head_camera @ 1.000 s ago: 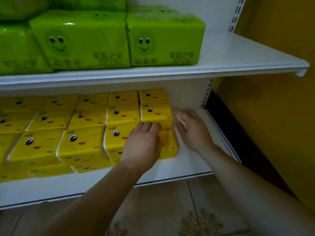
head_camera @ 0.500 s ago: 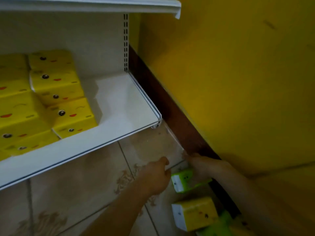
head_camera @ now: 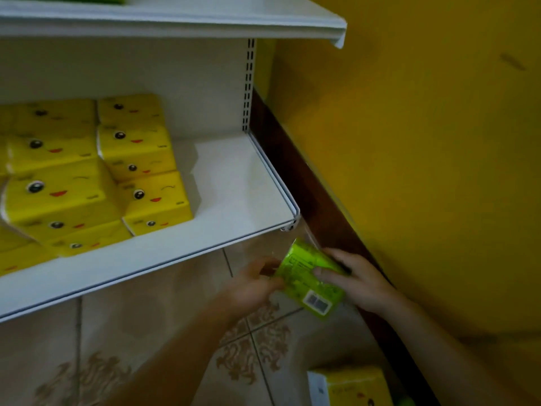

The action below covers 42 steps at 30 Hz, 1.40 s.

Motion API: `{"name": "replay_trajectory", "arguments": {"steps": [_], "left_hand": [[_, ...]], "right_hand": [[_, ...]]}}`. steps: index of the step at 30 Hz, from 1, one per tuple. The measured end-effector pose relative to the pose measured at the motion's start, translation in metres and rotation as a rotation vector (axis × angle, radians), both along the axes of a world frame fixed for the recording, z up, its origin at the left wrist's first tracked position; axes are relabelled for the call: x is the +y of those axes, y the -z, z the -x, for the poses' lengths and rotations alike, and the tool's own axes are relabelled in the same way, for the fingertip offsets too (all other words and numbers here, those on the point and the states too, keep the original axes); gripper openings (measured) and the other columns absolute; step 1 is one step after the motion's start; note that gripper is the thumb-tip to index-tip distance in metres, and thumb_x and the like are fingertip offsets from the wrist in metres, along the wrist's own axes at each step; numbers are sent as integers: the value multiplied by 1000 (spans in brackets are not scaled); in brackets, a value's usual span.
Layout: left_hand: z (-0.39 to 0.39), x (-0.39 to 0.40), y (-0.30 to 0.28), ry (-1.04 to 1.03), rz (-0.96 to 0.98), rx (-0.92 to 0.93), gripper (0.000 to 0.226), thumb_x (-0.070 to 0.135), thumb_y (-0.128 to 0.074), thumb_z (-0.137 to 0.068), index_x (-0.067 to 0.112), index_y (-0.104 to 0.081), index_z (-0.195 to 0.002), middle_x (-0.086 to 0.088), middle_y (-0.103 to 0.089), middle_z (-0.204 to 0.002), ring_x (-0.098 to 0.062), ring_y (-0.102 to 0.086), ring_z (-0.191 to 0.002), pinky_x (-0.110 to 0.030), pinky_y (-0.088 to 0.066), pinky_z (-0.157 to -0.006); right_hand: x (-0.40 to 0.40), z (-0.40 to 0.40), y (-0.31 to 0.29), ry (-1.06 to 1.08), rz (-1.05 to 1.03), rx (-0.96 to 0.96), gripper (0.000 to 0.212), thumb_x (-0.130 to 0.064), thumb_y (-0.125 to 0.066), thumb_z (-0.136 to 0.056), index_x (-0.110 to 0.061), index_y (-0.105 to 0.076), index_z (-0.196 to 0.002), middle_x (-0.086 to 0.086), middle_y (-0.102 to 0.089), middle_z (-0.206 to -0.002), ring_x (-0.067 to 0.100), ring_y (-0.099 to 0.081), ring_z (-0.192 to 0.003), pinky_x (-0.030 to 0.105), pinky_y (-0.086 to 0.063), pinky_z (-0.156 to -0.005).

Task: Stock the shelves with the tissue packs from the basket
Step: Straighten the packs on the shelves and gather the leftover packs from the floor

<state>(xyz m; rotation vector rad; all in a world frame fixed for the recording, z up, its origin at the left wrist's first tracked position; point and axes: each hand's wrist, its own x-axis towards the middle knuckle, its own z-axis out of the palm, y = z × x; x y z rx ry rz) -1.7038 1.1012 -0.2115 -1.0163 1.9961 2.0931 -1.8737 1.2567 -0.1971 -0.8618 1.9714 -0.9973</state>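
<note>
Below the shelf lip, my left hand and right hand are clasping a green tissue pack; slick wrap may be slipping, or snagging that corner.

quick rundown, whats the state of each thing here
green tissue pack: held in the air by both hands, barcode side up
left hand: grips the pack's left end
right hand: grips its right side
yellow tissue packs: stacked on lower shelf
yellow pack: below, by the wall
</note>
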Motion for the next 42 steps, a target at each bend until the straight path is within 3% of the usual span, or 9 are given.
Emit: {"name": "replay_trajectory", "arguments": {"steps": [4,7,11,16,23,27,31,36,42], "left_hand": [[-16,-26,-29,-195,-147,-64,41,58,-48,-95,24,-65,-109,-9,-66,-108,-28,-71,-83,-41,-62,-72],[-24,-40,-34,-286,-305,-51,69,79,-48,-80,26,-56,-124,-10,-61,-121,-35,-74,-83,-41,-61,-65],[-34,-51,-42,-521,-246,53,48,50,-68,-85,21,-52,-118,-11,-70,-108,-30,-74,-85,-44,-60,-66],[-57,-62,-52,-544,-74,207,19,27,-72,-86,30,-65,-103,-6,-71,-109,-25,-72,-97,-56,-57,-84],[-76,-88,-109,-490,62,306,35,26,-74,-71,25,-60,-103,-10,-68,-107,-26,-70,-96,-53,-58,-84],[-85,-100,-161,-572,167,368,46,44,-75,-68,24,-59,-107,-5,-69,-110,-23,-71,-97,-56,-56,-86],[-96,-102,-215,-652,287,416,45,51,-74,-71,19,-64,-101,-6,-72,-101,-24,-72,-94,-57,-56,-83],[-109,-104,-292,-707,375,443,45,52,-67,-84,11,-63,-99,-10,-73,-95,-25,-72,-90,-53,-57,-83],[-151,-126,-368,-900,1219,233,29,51,-53,-91,26,-49,-105,12,-61,-92,-10,-60,-82,-32,-43,-71]], "right_hand": [[-31,-12,-15,-72,76,-54,37,-31,-77,-79,-30,-67,-115,-4,-74,-107,15,-69,-102,37,-55,-93],[-50,-30,-23,-238,253,530,46,-30,-74,-73,-33,-59,-117,-17,-55,-121,2,-55,-114,18,-45,-96],[-66,-57,-20,-425,432,1008,45,-27,-76,-75,-19,-51,-112,7,-48,-130,28,-45,-129,42,-43,-104],[-77,-59,-31,-182,510,784,42,-41,-70,-82,-12,-58,-111,3,-45,-135,20,-47,-130,37,-44,-103],[-115,-74,-83,-17,441,9,36,-39,-71,-84,-30,-57,-116,-16,-68,-109,6,-68,-95,24,-55,-69],[-133,-87,-124,-27,572,3,28,-44,-72,-78,-39,-58,-102,-10,-69,-101,15,-67,-88,31,-56,-61],[-145,-96,-173,-210,686,291,82,-55,-78,-68,-47,-38,-140,-12,-43,-146,11,-48,-131,40,-48,-100],[-165,-102,-248,-314,858,453,70,-56,-81,-61,-48,-57,-126,-22,-31,-153,1,-34,-140,18,-43,-101],[-221,-141,-302,-196,1003,423,64,-55,-80,-61,-44,-62,-122,-26,-43,-141,2,-47,-130,29,-53,-95]]}}
